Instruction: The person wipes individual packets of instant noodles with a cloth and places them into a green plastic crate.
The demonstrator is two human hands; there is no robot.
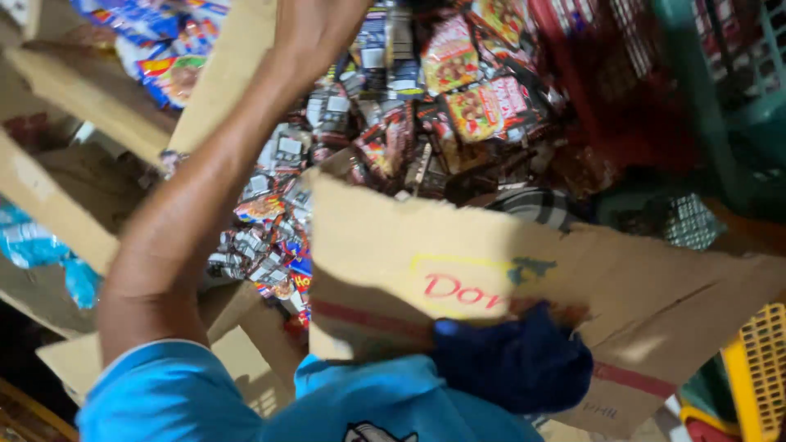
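Blue cloth fills the bottom of the view: the person's own shirt and short sleeve, and just above it a dark blue bundle pressed against a large piece of brown cardboard. Whether that bundle wraps the right hand I cannot tell, so I cannot say how that hand is set or what it grips; the cardboard does seem to be propped there, tilted up toward the chest like a flap folded back out of the way. From the left shoulder a bare arm stretches up and away, and the left hand lies against the edge of another cardboard flap near the top of the frame; its fingers run out of the picture, so how far it is closed is hidden. With both flaps spread, what lies between them is exposed: a deep heap of small snack packets, red, black and silver, jumbled in a carton. More packets in blue wrapping sit in a neighbouring box at upper left. A yellow plastic crate shows at lower right, with red and green baskets at upper right.
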